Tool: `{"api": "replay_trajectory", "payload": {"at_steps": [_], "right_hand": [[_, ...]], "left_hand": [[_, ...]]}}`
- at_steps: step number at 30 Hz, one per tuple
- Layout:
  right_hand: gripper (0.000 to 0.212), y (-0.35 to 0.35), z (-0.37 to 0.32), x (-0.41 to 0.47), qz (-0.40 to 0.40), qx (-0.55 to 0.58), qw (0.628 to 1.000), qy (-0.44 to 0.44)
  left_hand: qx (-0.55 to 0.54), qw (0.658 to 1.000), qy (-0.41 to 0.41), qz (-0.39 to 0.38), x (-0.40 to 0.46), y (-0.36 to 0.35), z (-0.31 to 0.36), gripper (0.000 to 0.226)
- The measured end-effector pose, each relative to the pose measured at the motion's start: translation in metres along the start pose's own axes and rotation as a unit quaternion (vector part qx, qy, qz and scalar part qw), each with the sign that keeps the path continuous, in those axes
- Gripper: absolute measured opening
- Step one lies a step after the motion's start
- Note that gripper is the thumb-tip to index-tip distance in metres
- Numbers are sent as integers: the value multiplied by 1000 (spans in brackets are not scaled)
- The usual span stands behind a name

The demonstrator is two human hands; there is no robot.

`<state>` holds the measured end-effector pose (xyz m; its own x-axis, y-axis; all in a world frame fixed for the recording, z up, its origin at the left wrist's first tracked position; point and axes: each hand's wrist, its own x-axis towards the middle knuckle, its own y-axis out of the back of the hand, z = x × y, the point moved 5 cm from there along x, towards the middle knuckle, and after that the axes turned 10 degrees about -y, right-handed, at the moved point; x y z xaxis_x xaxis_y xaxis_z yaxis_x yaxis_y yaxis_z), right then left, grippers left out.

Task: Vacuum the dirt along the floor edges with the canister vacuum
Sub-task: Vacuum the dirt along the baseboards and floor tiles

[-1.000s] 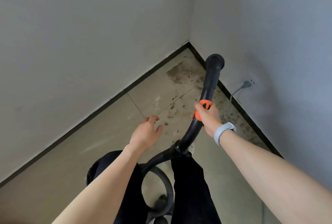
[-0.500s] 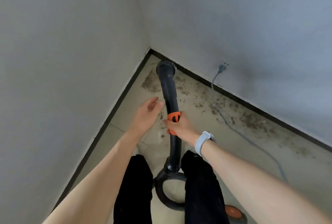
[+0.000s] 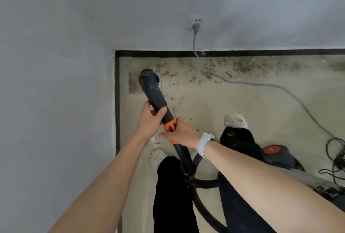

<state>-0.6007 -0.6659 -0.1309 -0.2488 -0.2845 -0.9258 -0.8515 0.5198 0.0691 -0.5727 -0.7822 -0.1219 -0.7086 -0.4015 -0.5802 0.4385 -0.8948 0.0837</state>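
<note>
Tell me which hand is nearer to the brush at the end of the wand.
Left. The left hand grips the wand just below the brush. The right hand holds it farther back, at the orange collar.

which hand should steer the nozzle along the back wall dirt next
Probably the left hand. It grips the wand further forward, nearer the brush nozzle, so it likely guides the tip best toward the dirt. The right hand holds the orange collar behind it.
</note>
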Motion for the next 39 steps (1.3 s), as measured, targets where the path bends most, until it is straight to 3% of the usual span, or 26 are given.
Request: {"api": "replay_trajectory", "payload": {"at_steps": [3,6,9,13,16,18,19,21,23,24,25,27,31,33,37,39], "right_hand": [[30,9,-7,5,-8,-16,1000,0],[44,22,-9,17,11,-124,992,9],[30,41,4,32,89,-195,976,32],[27,85,21,53,198,-225,952,60],[25,117,37,67,227,-241,943,29],[25,135,43,76,222,-259,940,22],[25,143,43,80,207,-267,941,29],[27,154,42,86,157,-282,946,38],[27,159,46,88,97,-293,950,51],[26,161,49,86,78,-306,947,59],[25,164,54,85,70,-328,940,66],[24,172,70,83,110,-368,920,75],[36,210,109,65,405,-322,854,63],[43,221,121,59,489,-290,822,45],[44,233,98,62,484,-326,812,6],[38,238,72,64,435,-391,812,8]], "left_hand": [[-61,998,9,32,4,1,-1,46],[-103,990,-2,99,19,9,5,44],[-150,978,18,141,39,12,3,40],[-227,964,103,88,61,-20,-16,38],[-128,984,116,53,72,-49,-23,46],[123,991,10,54,80,-56,-19,51],[269,960,-74,34,84,-64,-15,56],[498,843,-192,-71,86,-87,-17,72],[621,719,-277,-145,85,-112,-24,80],[637,688,-314,-145,86,-122,-27,75],[631,687,-332,-141,88,-130,-30,64],[598,720,-323,-142,92,-143,-30,48],[580,761,-246,-157,102,-154,-24,46],[542,799,-215,-148,100,-154,-18,44],[464,868,-66,-167,96,-156,-22,40],[451,878,-33,-158,96,-153,-19,37]]}}
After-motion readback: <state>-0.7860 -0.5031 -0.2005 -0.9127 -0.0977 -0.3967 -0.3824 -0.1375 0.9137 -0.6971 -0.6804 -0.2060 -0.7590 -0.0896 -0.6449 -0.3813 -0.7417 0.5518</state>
